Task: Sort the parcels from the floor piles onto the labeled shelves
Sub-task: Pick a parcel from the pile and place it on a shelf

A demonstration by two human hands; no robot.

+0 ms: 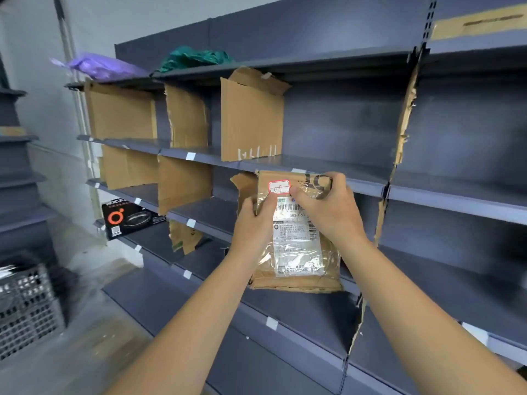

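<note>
A taped brown cardboard parcel [296, 238], upright before the grey shelves [356, 175].

Red-bordered sticker [279, 186] on parcel [296, 282] has handwritten "05"; shipping label [293, 235] shows "A02-060", other print too small

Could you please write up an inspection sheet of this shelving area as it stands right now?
Surface: grey metal shelves, split by cardboard dividers, with white tags on the edges.
Job's things: brown parcel with a shipping label and a red-bordered sticker, held before the shelves.
Clutter: black box on a lower shelf; purple bag and green bag on top.
Grips: left hand and right hand both hold the parcel.
Cables: nothing seen.
Surroundings: grey crate on the floor, left.
</note>
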